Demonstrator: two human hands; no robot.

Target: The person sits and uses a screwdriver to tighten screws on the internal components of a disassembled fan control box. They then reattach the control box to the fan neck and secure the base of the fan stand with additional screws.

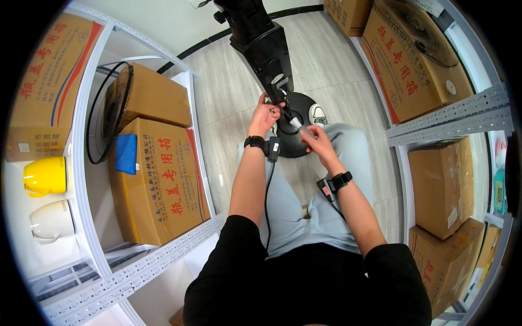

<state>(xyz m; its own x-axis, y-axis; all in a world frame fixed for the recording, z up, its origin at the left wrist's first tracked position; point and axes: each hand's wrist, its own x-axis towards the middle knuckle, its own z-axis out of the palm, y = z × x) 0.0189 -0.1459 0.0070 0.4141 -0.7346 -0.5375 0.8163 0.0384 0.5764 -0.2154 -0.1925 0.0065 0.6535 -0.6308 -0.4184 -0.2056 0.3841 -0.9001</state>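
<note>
A black fan stand [266, 51] rises ahead of me from its round black base [291, 149], which sits on the floor between my feet. My right hand [319, 144] is closed around the grey handle of a screwdriver [305, 130]. Its pale collar and dark shaft point up and left toward the lower end of the stand's black body. At that same lower end, my left hand [264, 117] has its fingers curled together against the housing. Whatever the left fingertips pinch is too small to make out. Both wrists wear black straps with small devices and cables.
White metal shelves flank me. On the left stand cardboard boxes [157, 179], a black fan grille [106, 117], a blue packet [126, 154], a yellow mug [45, 176] and a white mug [53, 221]. To the right, another grille [416, 27] lies on a box [397, 70].
</note>
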